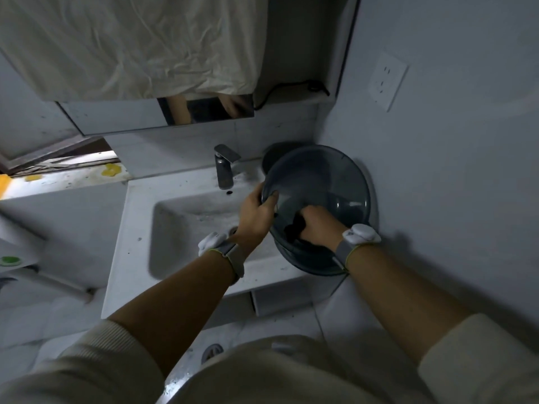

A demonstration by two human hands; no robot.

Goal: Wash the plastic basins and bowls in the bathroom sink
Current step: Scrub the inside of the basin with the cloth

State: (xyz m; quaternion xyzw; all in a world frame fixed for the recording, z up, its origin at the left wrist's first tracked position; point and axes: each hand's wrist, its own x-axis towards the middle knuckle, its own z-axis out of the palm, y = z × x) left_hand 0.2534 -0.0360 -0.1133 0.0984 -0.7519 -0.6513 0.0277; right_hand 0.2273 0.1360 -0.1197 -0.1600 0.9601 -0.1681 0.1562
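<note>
While the left hand [256,212] clamps the rim of the grey basin [318,182] to steady it tilted at the sink's [175,228] right edge, the right hand [316,225] — its grip closed on a dark cloth [294,228] — scrubs inside

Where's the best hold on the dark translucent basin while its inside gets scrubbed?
Probably the rim on the faucet side, where the left hand grips it, fingers hooked over the thin lip. The basin is tilted with its mouth toward the person, so this hold steadies it and leaves the inside free for the right hand and its dark cloth.
</note>
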